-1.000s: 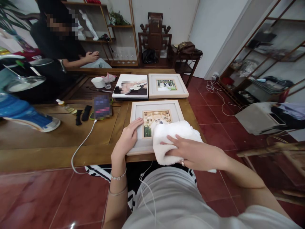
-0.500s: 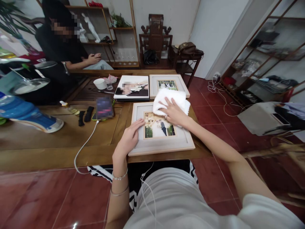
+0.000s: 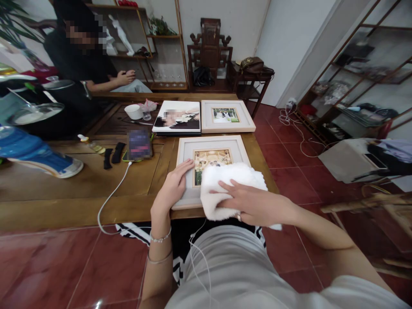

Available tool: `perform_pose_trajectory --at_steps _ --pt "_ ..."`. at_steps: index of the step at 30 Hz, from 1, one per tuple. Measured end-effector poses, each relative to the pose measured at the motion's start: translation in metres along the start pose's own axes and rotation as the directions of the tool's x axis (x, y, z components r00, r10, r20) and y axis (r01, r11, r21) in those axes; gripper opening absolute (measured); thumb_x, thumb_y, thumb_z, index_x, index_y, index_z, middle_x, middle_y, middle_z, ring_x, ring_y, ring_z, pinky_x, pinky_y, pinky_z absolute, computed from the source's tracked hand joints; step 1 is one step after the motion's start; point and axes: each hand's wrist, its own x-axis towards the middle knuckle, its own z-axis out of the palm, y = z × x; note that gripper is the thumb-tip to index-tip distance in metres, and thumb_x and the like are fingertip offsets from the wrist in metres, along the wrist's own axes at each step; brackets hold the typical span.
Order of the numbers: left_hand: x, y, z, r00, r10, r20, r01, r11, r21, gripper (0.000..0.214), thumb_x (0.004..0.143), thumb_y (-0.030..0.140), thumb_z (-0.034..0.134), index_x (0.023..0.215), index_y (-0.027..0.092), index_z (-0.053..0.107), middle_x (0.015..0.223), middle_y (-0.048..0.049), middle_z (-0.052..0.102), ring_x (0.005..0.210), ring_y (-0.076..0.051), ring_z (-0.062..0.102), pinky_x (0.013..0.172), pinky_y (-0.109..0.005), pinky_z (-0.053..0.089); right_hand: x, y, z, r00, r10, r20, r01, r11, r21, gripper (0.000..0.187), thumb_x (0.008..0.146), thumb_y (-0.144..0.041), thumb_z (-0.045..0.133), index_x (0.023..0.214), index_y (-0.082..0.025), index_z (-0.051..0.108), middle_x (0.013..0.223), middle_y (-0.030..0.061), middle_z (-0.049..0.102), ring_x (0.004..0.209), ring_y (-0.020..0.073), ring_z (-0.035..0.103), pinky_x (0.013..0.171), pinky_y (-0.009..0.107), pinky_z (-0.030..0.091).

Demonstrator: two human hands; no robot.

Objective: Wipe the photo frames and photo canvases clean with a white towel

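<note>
"On the wooden table (image 3: 74, 193), where's the picture frame (image 3: 206, 159)?"

"At the near edge, stretching rightward from the left hand (image 3: 174, 183), whose extended fingers rest empty on its left border."

"And the right hand (image 3: 259, 204)?"

"Over its near-right corner, partly spread fingers holding the white cloth (image 3: 233, 172)."

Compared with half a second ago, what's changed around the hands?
The right hand and white cloth moved back toward the person, from the framed picture's far edge to its near right part, now covering that corner. No new hold or release visible. Unchanged: left hand on the frame's left side, the rear framed picture, the phone.
</note>
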Motion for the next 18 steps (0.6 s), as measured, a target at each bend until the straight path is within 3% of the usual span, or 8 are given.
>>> perform_pose_trajectory --at_steps 5,11,14,18 --pt "0.000 0.000 -0.001 1.000 0.021 0.001 -0.021 1.000 -0.017 0.043 0.091 0.012 0.036 0.125 0.012 0.064 0.136 -0.0129 0.060 0.133 -0.022 0.050 0.117 -0.044 0.035 0.040 0.050 0.011 0.970 0.112 -0.214 -0.147 0.977 -0.155 0.056 0.080 -0.005 0.052 0.134 -0.015 0.056 0.156 0.0134 0.036 0.148 0.0354 0.019 0.117 0.058 0.023" --pt "0.001 0.001 -0.002 1.000 0.009 0.014 -0.008 1.000 -0.018 0.043 0.092 0.012 0.036 0.124 0.012 0.064 0.137 -0.0127 0.059 0.134 -0.022 0.049 0.117 -0.045 0.035 0.083 0.117 -0.007 0.896 0.205 -0.393 -0.335 0.894 -0.298 0.058 0.082 -0.009 0.051 0.139 -0.014 0.051 0.159 0.0123 0.030 0.148 0.0392 0.013 0.117 0.063 0.014" --pt "0.000 0.001 -0.002 1.000 0.000 0.008 0.000 1.000 -0.019 0.044 0.091 0.011 0.036 0.124 0.015 0.064 0.137 -0.0110 0.059 0.134 -0.021 0.049 0.117 -0.045 0.035 0.092 0.124 -0.014 0.905 0.205 -0.373 -0.329 0.893 -0.307 0.054 0.083 -0.011 0.050 0.137 -0.013 0.054 0.159 0.0117 0.031 0.148 0.0416 0.010 0.115 0.067 0.011" --pt "0.000 0.000 -0.001 1.000 -0.012 -0.001 0.012 1.000 -0.008 0.045 0.090 0.011 0.036 0.125 0.014 0.064 0.137 -0.0111 0.059 0.134 -0.021 0.049 0.117 -0.045 0.034 0.075 0.093 -0.014 0.955 0.174 -0.239 -0.233 0.941 -0.245 0.055 0.080 -0.006 0.048 0.134 -0.013 0.056 0.154 0.0141 0.038 0.147 0.0403 0.015 0.112 0.069 0.018"
